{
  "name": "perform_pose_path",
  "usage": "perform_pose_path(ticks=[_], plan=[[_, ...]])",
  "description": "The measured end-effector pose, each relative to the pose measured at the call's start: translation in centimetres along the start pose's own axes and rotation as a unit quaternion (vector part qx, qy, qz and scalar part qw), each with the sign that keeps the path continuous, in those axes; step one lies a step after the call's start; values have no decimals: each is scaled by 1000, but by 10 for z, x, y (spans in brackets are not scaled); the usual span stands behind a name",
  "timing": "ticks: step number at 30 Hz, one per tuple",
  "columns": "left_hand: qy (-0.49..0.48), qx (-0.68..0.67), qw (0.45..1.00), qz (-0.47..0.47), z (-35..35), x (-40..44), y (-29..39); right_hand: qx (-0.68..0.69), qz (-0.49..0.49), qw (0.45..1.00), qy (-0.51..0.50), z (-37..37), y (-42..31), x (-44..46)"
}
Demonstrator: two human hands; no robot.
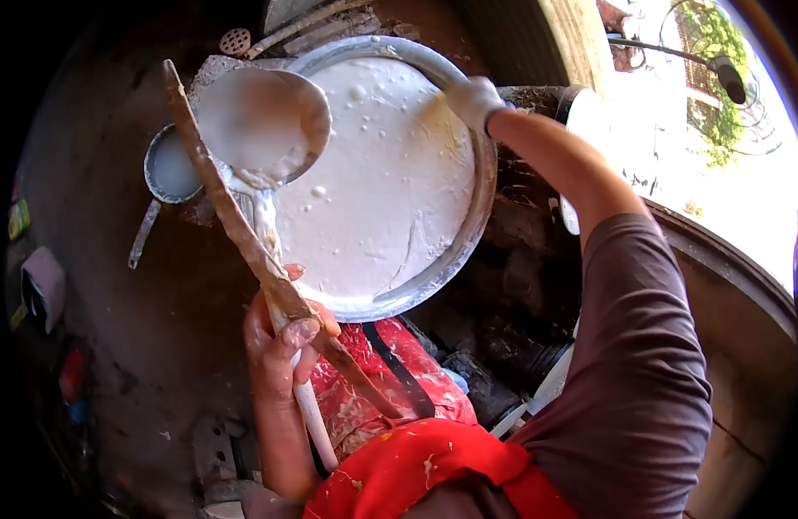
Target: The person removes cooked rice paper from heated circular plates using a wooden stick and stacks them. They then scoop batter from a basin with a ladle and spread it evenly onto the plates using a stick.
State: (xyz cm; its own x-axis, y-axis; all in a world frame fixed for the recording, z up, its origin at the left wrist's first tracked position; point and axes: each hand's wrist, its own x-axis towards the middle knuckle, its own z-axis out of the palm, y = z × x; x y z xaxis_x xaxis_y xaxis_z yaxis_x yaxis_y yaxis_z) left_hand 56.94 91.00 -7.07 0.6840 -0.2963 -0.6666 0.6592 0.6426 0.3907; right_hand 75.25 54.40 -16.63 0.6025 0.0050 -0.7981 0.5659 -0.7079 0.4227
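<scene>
I see the left hand [287, 339] clamped around a wooden stick [210, 186] and the white handle [310, 413] of a large ladle [315, 121], presumably paired to free the other arm. The ladle's bowl hangs over the left rim of the wide pot [488, 173], probably so drips land back in the white liquid [373, 182]. The white-covered right hand [475, 102] is by the far-right rim; blur means I can't tell whether it's closed on the yellowish thing [435, 114] beside it. A small pan [148, 169] sits left, likely within reach.
</scene>
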Motion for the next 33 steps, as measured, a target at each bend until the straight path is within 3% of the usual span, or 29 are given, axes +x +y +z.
perform_pose_path(ticks=[1,2,3,5,7,9,10,11,12,14,17,18,19,21,22,23,25,27,29,31,33], plan=[[1,-2,1000,-2,-2,-3,3,54,65,993,-78,11,-12,-26],[-5,1,1000,-22,-3,-5,8,106,83,991,0,61,-20,-37],[-10,5,999,-37,-2,-5,8,126,88,983,-96,61,-29,-46],[-17,-2,999,-48,-7,-7,9,88,24,994,-65,44,-25,-57],[-14,-1,1000,-22,-5,-2,4,125,57,990,15,6,-6,-48],[-6,8,1000,2,0,-5,1,145,148,978,14,42,11,-26],[-23,9,1000,0,0,-7,2,243,176,954,27,60,7,-43],[-39,8,999,-3,-2,-9,3,209,129,964,-98,44,-11,-76],[-36,15,999,-4,-5,-11,1,250,127,959,-44,92,-32,-88],[-42,36,998,-7,-11,-11,3,276,87,946,-149,125,-80,-124],[-52,46,998,-3,-8,-19,8,526,77,841,-103,180,-170,-155],[-62,42,997,-4,-7,-24,11,626,68,770,-106,173,-199,-160],[-72,38,997,-6,-4,-28,13,812,72,570,-107,140,-217,-180],[-68,33,997,4,2,-20,16,838,207,495,-97,123,-281,-163],[-68,28,997,13,2,-16,15,891,224,371,-134,84,-284,-161],[-71,19,997,14,1,-14,15,902,223,349,-123,70,-286,-155],[-71,28,997,24,3,-18,18,858,44,509,-48,50,-249,-159],[-69,38,996,30,5,-18,18,840,36,536,-80,39,-186,-166],[-78,34,996,28,7,-19,19,771,83,593,-218,74,-130,-159],[-74,42,996,24,11,-21,21,811,127,531,-212,141,-137,-162],[-68,46,996,38,11,-21,18,863,105,375,-322,153,-171,-166]])
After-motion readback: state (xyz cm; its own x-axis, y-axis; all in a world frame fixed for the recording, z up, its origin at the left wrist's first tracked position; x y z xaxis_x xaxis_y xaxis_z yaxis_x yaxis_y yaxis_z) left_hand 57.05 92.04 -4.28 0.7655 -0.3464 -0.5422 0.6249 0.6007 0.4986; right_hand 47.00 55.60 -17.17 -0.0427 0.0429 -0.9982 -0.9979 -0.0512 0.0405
